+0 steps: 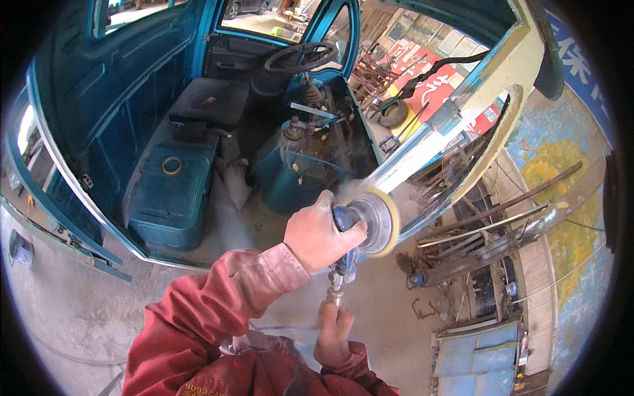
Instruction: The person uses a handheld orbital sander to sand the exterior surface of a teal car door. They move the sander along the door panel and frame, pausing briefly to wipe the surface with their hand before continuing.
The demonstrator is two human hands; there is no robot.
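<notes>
A blue air sander (346, 263) with a round, yellow-edged disc pad (383, 223) is held between both hands. My left hand (322, 232) is closed over the tool's head, its thumb lying toward the pad. Lower down, my right hand (335, 326) wraps the metal hose fitting (337, 290) at the tool's tail. The disc stands against the lower end of a bare, shiny metal door pillar (416, 153). Pale dust hangs around the disc, and whether it spins cannot be told. The disc hides the spot it meets.
The teal vehicle cab holds a black seat (210, 101), a teal box (168, 195) and a steering wheel (300, 58). An opened door (56, 204) stands at left. Metal scrap (489, 244) and a blue panel (477, 356) lie at right. A hose (72, 358) crosses the floor.
</notes>
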